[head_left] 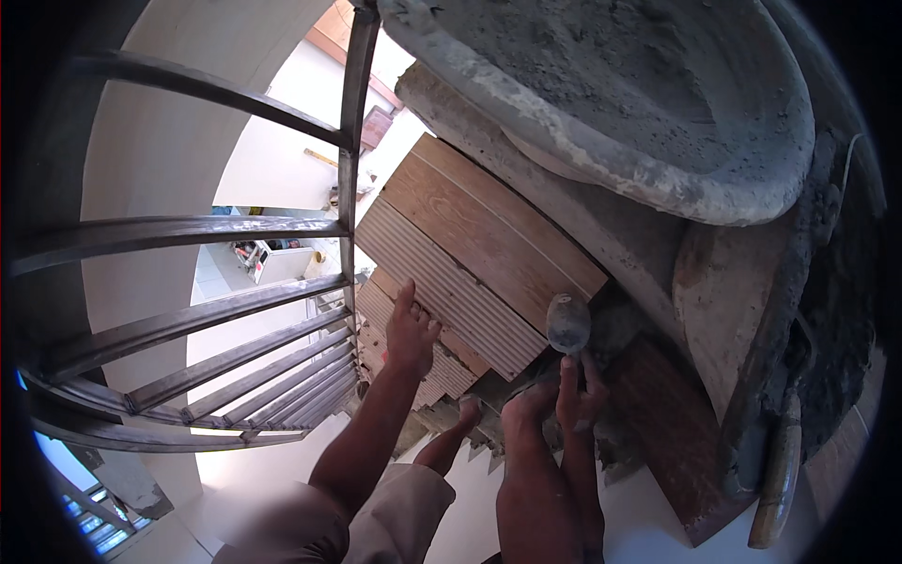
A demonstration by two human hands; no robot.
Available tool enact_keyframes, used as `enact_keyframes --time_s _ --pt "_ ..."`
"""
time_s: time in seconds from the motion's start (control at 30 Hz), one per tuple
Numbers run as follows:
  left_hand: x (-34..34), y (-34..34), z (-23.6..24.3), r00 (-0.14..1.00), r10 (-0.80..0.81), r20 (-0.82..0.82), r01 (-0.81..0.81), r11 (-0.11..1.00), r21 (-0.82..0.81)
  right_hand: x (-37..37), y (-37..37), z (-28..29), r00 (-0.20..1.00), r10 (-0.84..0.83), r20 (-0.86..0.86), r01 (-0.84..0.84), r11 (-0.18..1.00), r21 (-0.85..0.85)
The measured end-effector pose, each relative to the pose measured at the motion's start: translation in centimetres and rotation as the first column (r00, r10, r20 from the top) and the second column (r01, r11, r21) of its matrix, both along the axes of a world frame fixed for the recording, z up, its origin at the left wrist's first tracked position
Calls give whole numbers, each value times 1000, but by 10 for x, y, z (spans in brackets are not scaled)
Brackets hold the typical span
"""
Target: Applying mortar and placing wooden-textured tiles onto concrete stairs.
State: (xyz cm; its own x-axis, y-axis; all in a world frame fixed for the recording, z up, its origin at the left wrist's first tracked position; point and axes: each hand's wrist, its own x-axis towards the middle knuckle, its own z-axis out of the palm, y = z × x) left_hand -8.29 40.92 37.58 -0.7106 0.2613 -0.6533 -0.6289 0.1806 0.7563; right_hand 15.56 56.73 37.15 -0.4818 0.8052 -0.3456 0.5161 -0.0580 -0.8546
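My left hand (413, 334) is at the edge of a ribbed tile (446, 282), index finger stretched out and the others bent, with nothing visible held. My right hand (578, 399), lower right of it, grips a small round-bladed trowel (568, 324), whose handle is mostly hidden by my fingers. The blade is by the corner of a wood-look tile (489, 226) lying beside the ribbed one on the stairs. More ribbed tiles (376, 315) show beyond my left hand. A large grey basin (742, 197) of cement mix sits at upper right.
A curved metal railing (282, 226) runs along the left, with a lower level seen through it. A second tool (780, 442) with a wooden handle rests at the right. A dark reddish board (676, 451) lies below the basin. My legs and bare foot occupy the bottom.
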Motion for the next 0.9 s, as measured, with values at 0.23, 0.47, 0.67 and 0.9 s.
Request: enact_keyframes --time_s 0.23,0.47,0.67,0.9 --pt "3 19 17 903 285 322 -334 937 106 2 -1 -6 999 -27 -32 30 995 98" --pt "7 15 17 987 52 149 -41 996 -78 4 -1 -4 999 21 45 -23 999 32" --pt "-44 7 16 956 286 73 -271 949 -162 2 -1 -4 998 -45 38 46 998 -40" --pt "-69 18 13 958 159 237 -162 987 -7 4 1 -2 994 -105 29 107 990 -89"
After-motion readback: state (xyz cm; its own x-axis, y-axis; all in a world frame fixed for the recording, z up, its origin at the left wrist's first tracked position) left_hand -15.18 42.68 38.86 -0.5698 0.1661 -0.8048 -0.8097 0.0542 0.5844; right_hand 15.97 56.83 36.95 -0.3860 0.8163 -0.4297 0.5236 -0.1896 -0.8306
